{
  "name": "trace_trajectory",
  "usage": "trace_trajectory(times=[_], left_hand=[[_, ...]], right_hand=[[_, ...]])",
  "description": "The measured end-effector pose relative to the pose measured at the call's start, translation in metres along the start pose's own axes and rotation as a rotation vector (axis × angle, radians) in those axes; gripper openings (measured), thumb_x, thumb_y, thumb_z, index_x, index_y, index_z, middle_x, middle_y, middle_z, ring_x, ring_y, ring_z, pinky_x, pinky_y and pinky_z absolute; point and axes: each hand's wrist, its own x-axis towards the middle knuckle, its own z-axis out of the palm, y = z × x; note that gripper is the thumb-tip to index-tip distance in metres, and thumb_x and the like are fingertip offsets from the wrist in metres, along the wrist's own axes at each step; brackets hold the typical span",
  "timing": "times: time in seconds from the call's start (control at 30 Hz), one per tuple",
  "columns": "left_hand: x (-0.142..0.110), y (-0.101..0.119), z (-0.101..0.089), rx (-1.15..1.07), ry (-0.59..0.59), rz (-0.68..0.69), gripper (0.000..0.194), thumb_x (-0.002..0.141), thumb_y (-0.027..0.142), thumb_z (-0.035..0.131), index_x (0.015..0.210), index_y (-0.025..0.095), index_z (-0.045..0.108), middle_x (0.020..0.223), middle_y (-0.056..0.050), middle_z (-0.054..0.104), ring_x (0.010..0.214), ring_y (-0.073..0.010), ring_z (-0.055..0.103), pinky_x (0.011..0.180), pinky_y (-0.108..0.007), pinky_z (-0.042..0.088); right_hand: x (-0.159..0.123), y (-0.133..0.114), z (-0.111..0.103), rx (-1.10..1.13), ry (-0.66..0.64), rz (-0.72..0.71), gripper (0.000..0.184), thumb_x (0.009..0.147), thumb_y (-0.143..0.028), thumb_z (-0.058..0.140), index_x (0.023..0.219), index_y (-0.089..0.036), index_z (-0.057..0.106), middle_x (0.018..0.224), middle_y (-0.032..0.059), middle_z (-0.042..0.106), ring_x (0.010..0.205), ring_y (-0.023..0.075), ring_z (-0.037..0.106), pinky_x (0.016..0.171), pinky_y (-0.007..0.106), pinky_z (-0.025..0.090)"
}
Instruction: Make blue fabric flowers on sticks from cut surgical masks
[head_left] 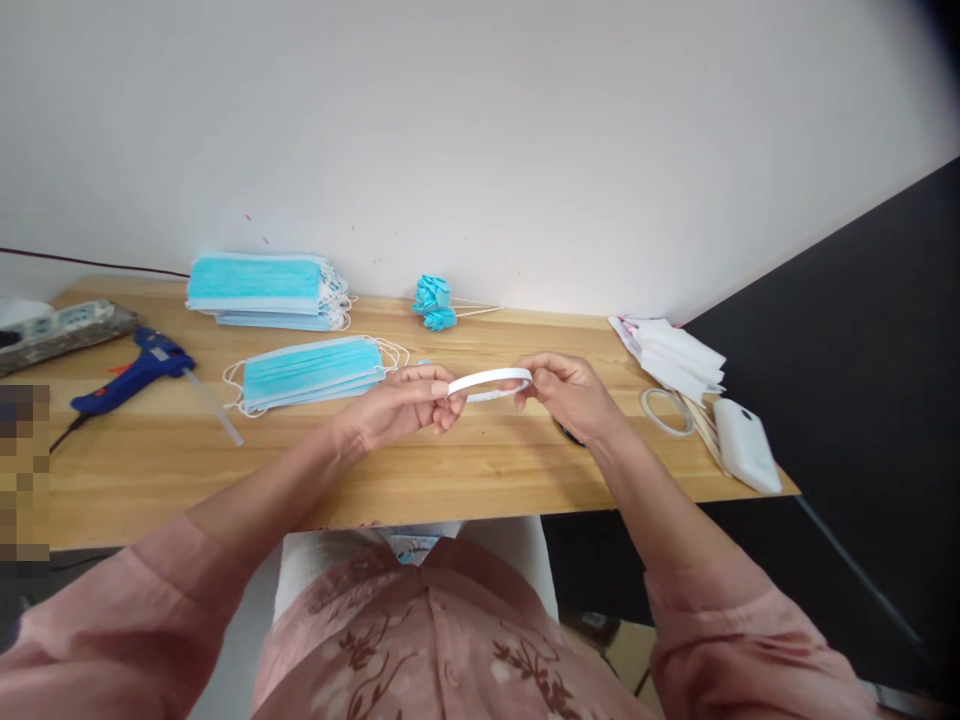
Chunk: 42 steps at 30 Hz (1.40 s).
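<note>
A thin white tape ring point(491, 381) is held flat above the middle of the wooden table point(450, 470). My left hand point(409, 405) pinches its left edge with closed fingers. My right hand point(570, 395) grips the right edge, fingers curled round it. Just left of my hands lies a small pile of blue face masks point(307, 372), with a taller stack of blue face masks point(262, 290) behind it against the wall. A small blue folded flower on a stick point(435, 300) lies by the wall behind the ring.
A blue glue gun point(135, 370) with a clear glue stick lies at the left, near a power strip point(64, 330). At the right edge sit folded white sheets point(675, 355), another tape ring point(666, 410), wooden sticks and a white box point(746, 445).
</note>
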Motion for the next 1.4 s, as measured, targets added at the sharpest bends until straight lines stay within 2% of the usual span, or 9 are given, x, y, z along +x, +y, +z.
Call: trace_trajectory(times=[0.13,0.27,0.5,0.7,0.97,1.13,1.2,1.3,1.4], left_hand=[[-0.002,-0.003,-0.001,0.003,-0.022,-0.028,0.035,0.072,0.041,0.086,0.076,0.012,0.068,0.072,-0.003,0.067,0.058,-0.0102,0.061,0.05,-0.02,0.047],[-0.002,-0.001,-0.001,0.084,0.021,-0.095,0.031,0.073,0.039,0.085,0.077,0.013,0.068,0.072,-0.003,0.068,0.055,-0.0087,0.059,0.045,-0.018,0.043],[0.002,0.0,-0.001,0.172,0.09,-0.119,0.03,0.069,0.036,0.087,0.078,0.014,0.069,0.072,-0.002,0.069,0.051,-0.0071,0.057,0.044,-0.018,0.038],[0.004,0.003,0.0,0.213,0.086,-0.057,0.028,0.069,0.036,0.087,0.078,0.014,0.072,0.071,-0.002,0.069,0.053,-0.0072,0.056,0.049,-0.021,0.039],[0.003,0.001,-0.001,0.324,0.083,0.012,0.03,0.071,0.042,0.085,0.073,0.015,0.071,0.068,-0.001,0.067,0.053,-0.0069,0.052,0.052,-0.022,0.039],[0.001,-0.003,0.002,0.302,0.11,0.164,0.033,0.075,0.041,0.084,0.096,0.019,0.072,0.08,-0.002,0.068,0.06,-0.0101,0.057,0.054,-0.024,0.044],[-0.002,-0.003,0.006,0.341,0.165,0.275,0.029,0.076,0.038,0.084,0.095,0.021,0.07,0.089,-0.003,0.067,0.066,-0.0112,0.058,0.056,-0.025,0.046],[-0.007,0.0,0.012,0.55,0.266,0.48,0.017,0.079,0.033,0.082,0.081,0.02,0.07,0.094,-0.004,0.065,0.08,-0.014,0.06,0.067,-0.027,0.048],[-0.012,0.004,0.014,0.789,0.26,0.604,0.007,0.086,0.029,0.076,0.084,0.022,0.077,0.091,-0.005,0.065,0.087,-0.0163,0.06,0.076,-0.03,0.047]], right_hand=[[-0.001,0.003,0.007,0.057,-0.034,-0.042,0.044,0.077,-0.063,0.078,0.073,-0.02,0.068,0.062,-0.0003,0.065,0.06,0.0145,0.062,0.063,0.031,0.053],[0.001,-0.005,0.008,-0.08,-0.009,-0.031,0.039,0.081,-0.057,0.077,0.075,-0.019,0.069,0.063,-0.0011,0.064,0.054,0.0107,0.054,0.057,0.027,0.047],[0.001,-0.016,0.006,-0.367,-0.055,-0.018,0.027,0.088,-0.044,0.069,0.08,-0.018,0.073,0.067,-0.0003,0.065,0.055,0.009,0.048,0.051,0.023,0.037],[0.0,-0.026,0.01,-0.5,-0.045,-0.083,0.024,0.089,-0.039,0.066,0.08,-0.019,0.074,0.066,-0.0006,0.064,0.055,0.0098,0.046,0.053,0.025,0.035],[-0.006,-0.031,0.013,-0.573,-0.053,-0.15,0.025,0.092,-0.04,0.065,0.081,-0.02,0.076,0.066,0.0002,0.066,0.058,0.012,0.054,0.054,0.025,0.038],[-0.011,-0.032,0.014,-0.65,0.004,-0.319,0.019,0.094,-0.032,0.065,0.082,-0.021,0.076,0.069,-0.0003,0.069,0.06,0.0121,0.059,0.059,0.026,0.044],[-0.014,-0.033,0.015,-0.697,0.012,-0.419,0.018,0.095,-0.028,0.064,0.083,-0.021,0.076,0.069,-0.0003,0.069,0.06,0.0124,0.06,0.061,0.027,0.045],[-0.017,-0.033,0.018,-0.783,0.038,-0.575,0.016,0.096,-0.023,0.063,0.086,-0.021,0.076,0.07,0.0009,0.069,0.063,0.0138,0.061,0.062,0.027,0.046],[-0.02,-0.031,0.019,-0.863,0.057,-0.699,0.013,0.096,-0.02,0.063,0.09,-0.019,0.075,0.072,0.0027,0.069,0.066,0.0152,0.062,0.064,0.028,0.047]])
